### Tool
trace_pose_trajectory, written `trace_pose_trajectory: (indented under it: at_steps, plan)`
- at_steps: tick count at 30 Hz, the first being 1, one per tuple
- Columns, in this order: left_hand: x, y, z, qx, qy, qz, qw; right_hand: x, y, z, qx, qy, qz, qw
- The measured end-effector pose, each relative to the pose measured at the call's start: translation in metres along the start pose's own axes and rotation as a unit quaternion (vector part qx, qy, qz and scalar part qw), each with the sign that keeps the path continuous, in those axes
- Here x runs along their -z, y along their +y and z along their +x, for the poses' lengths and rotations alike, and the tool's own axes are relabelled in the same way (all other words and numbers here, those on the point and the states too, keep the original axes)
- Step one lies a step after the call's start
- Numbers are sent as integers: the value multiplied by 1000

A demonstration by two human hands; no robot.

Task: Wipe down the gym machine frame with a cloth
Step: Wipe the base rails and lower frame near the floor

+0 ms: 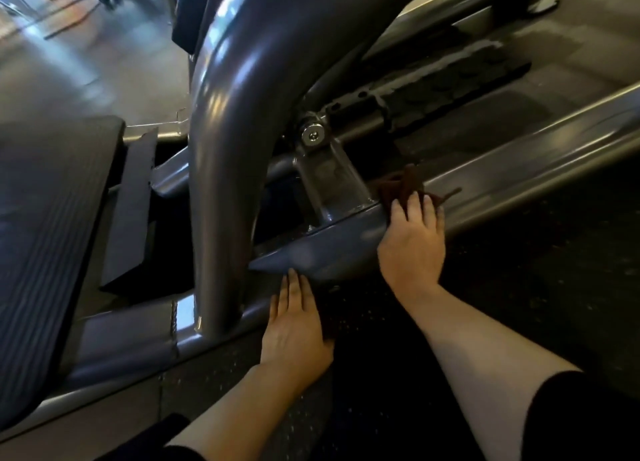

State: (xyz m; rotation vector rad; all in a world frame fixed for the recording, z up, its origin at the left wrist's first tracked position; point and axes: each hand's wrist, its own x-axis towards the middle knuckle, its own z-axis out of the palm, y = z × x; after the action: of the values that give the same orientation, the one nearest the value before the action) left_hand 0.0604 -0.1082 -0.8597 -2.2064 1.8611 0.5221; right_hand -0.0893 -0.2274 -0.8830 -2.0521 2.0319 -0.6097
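Observation:
The grey metal frame of the gym machine (pixel 221 170) fills the view, with a thick curved upright tube and a low rail (pixel 519 176) running to the right. A dark brown cloth (pixel 403 183) lies on that low rail beside a bolted bracket (pixel 325 180). My right hand (pixel 412 242) presses the cloth against the rail with straight fingers, and most of the cloth is hidden under them. My left hand (pixel 294 325) rests flat on the lower frame rail at the foot of the upright tube, fingers straight, holding nothing.
A black ribbed foot platform (pixel 52 235) stands at the left. A studded black pedal rail (pixel 450 83) runs behind the bracket. Dark speckled rubber floor (pixel 519 305) lies below my arms. Bright gym floor and distant equipment show at the top left.

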Motion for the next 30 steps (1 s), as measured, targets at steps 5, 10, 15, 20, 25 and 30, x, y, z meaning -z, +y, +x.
trace_pose_trajectory:
  at_steps: [5,10,15,20,25,30]
  plan:
    - [-1,-8,6,-20,25,6,999,-22,-56,-34,171,-83,50,981]
    - [-11,7,5,-3,62,-11,998,-29,-59,-35,278,-136,59,949]
    - [-3,47,25,-87,86,-23,992,1,23,15,159,-83,20,984]
    - [5,98,55,-138,81,-40,986,39,123,70,-15,-2,-22,1000]
    - [13,149,85,-130,78,-51,987,42,127,75,-58,18,-18,998]
    - [22,169,107,-87,66,-64,992,18,90,61,167,-83,34,982]
